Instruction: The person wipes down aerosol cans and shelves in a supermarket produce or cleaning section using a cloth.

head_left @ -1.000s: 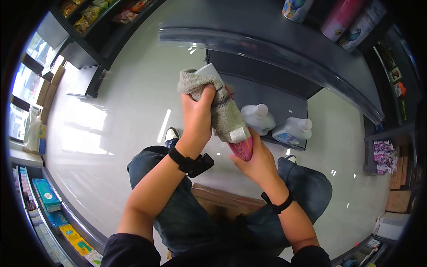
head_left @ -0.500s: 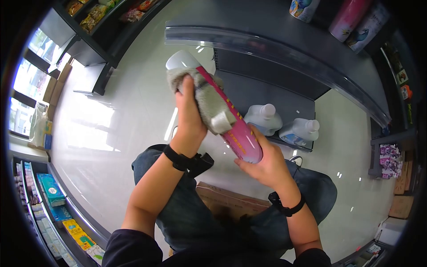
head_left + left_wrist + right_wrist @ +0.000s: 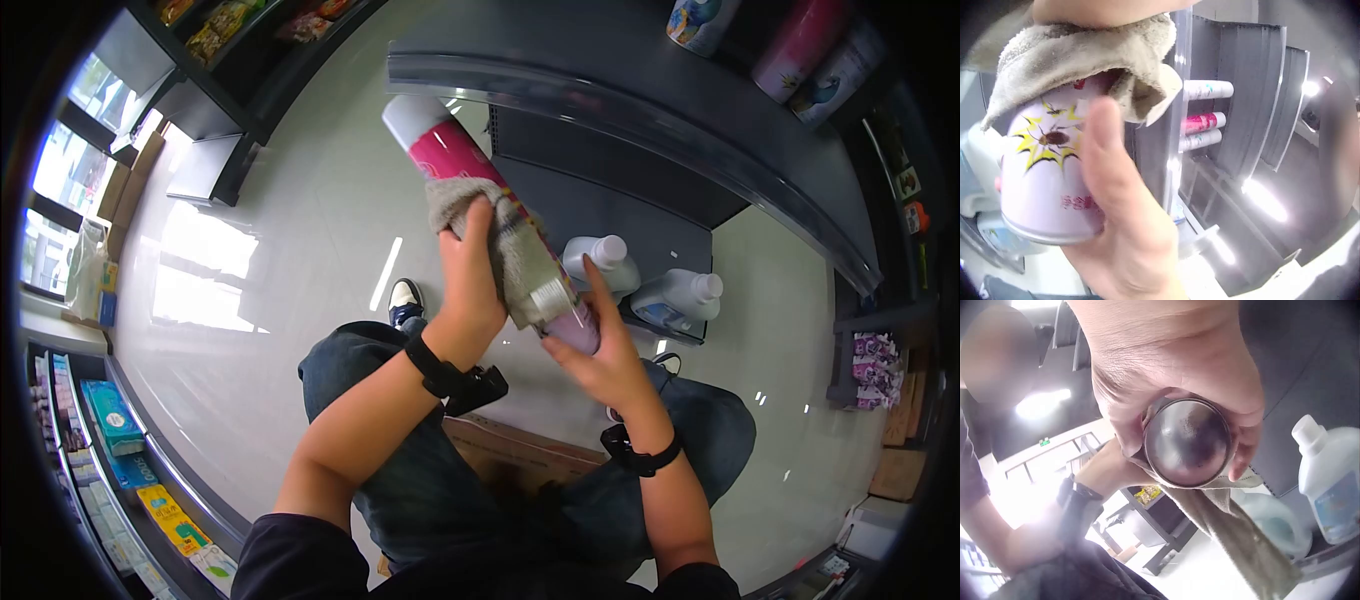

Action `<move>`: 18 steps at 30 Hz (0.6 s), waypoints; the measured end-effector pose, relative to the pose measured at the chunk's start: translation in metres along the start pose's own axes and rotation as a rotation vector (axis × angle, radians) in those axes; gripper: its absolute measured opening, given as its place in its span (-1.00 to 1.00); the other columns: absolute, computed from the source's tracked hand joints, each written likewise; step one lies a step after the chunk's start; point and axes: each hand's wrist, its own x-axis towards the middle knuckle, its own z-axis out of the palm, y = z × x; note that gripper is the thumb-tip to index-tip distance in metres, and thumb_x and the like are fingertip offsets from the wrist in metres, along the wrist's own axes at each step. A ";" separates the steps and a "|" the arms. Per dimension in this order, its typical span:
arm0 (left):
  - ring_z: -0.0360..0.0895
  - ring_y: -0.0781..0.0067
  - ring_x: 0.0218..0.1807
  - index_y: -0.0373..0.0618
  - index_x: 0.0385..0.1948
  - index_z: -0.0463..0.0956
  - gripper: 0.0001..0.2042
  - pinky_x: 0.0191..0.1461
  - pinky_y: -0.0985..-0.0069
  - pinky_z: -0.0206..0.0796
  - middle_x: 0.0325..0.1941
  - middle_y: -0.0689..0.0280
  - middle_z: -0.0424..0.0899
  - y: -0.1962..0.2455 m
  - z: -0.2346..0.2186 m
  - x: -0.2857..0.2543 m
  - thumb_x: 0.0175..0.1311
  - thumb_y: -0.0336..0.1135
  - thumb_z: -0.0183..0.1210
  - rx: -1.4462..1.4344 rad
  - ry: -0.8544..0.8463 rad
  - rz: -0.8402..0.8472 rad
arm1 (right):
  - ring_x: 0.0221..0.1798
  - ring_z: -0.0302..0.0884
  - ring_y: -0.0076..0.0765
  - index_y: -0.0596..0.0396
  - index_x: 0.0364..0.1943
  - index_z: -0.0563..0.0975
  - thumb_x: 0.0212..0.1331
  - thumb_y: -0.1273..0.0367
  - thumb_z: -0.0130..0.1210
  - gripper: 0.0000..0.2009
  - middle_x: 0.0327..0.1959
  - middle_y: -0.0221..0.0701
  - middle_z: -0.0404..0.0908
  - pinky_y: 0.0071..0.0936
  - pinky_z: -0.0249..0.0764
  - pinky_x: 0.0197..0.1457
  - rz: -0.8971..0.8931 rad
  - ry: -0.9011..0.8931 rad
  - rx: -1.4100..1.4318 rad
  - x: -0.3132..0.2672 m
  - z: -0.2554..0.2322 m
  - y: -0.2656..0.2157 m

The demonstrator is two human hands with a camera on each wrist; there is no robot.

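Note:
A pink aerosol insecticide can (image 3: 450, 152) with a white cap slants across the middle of the head view. My left hand (image 3: 472, 275) grips a grey-beige cloth (image 3: 522, 262) wrapped around the can's body, thumb on top. At the can's lower end, my right hand (image 3: 608, 368) holds it between thumb and fingers. The left wrist view shows a cockroach picture on the can (image 3: 1050, 181), below the cloth (image 3: 1085, 56). In the right wrist view the round metal base (image 3: 1188, 442) faces the camera, and a flap of cloth (image 3: 1229, 537) hangs beneath.
Two white jugs (image 3: 600, 262) (image 3: 680, 300) stand on the low grey shelf (image 3: 560, 190) just beyond the right hand. The upper shelf's clear front edge (image 3: 600, 125) crosses ahead, with several spray cans (image 3: 700, 22) on it. A cardboard box (image 3: 520, 450) lies between the legs.
The cloth has slid along the can from near its cap toward the base, baring the pink upper part. The can first turned to show its pink side, then rolled further.

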 end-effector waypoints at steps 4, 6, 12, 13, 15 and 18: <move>0.70 0.25 -0.18 -0.17 0.06 0.37 -0.63 -0.13 0.26 0.64 -0.13 0.15 0.63 0.005 -0.014 0.012 0.45 -0.10 0.15 -0.102 -0.055 -0.055 | -0.03 0.60 -0.35 0.07 0.54 0.11 0.34 0.20 0.27 -0.22 0.11 -0.32 0.53 -0.36 0.54 0.12 0.328 -0.165 0.572 -0.006 -0.019 -0.004; 0.70 0.25 -0.16 -0.17 0.09 0.35 -0.61 -0.11 0.26 0.64 -0.12 0.15 0.63 0.000 -0.016 0.011 0.45 -0.08 0.15 -0.083 -0.035 -0.013 | -0.02 0.59 -0.47 0.09 0.48 0.19 0.38 0.24 0.23 -0.32 0.14 -0.31 0.53 -0.44 0.54 0.06 0.446 -0.271 0.650 -0.007 -0.017 -0.004; 0.45 0.31 0.27 -0.08 0.34 0.14 -0.43 0.34 0.27 0.36 0.21 0.20 0.43 -0.027 -0.028 -0.021 0.46 -0.07 0.18 -0.061 -0.087 0.003 | 0.13 0.59 -0.36 0.14 0.46 0.21 0.30 0.38 0.28 -0.32 0.16 -0.30 0.54 -0.37 0.55 0.17 0.298 -0.116 0.499 -0.016 -0.001 0.007; 0.45 0.31 0.27 -0.08 0.34 0.14 -0.43 0.34 0.27 0.36 0.21 0.20 0.43 -0.028 -0.025 -0.029 0.46 -0.07 0.18 -0.061 -0.087 0.004 | 0.13 0.59 -0.36 0.14 0.46 0.21 0.30 0.38 0.28 -0.32 0.16 -0.30 0.54 -0.37 0.55 0.17 0.298 -0.116 0.499 -0.015 -0.003 0.005; 0.40 0.31 0.31 -0.09 0.36 0.12 -0.42 0.37 0.26 0.33 0.25 0.20 0.39 -0.028 -0.023 -0.042 0.46 -0.07 0.17 -0.028 -0.005 -0.046 | 0.27 0.55 -0.29 0.18 0.44 0.24 0.19 0.52 0.28 -0.29 0.23 -0.24 0.54 -0.33 0.51 0.30 0.236 -0.076 0.429 -0.014 -0.006 -0.001; 0.39 0.35 0.30 -0.12 0.37 0.09 -0.41 0.37 0.30 0.30 0.27 0.22 0.36 -0.030 -0.028 -0.048 0.49 -0.08 0.14 0.049 -0.055 -0.028 | 0.35 0.51 -0.25 0.19 0.45 0.26 0.09 0.62 0.28 -0.24 0.32 -0.17 0.50 -0.31 0.44 0.40 0.064 -0.040 0.223 -0.011 -0.007 0.007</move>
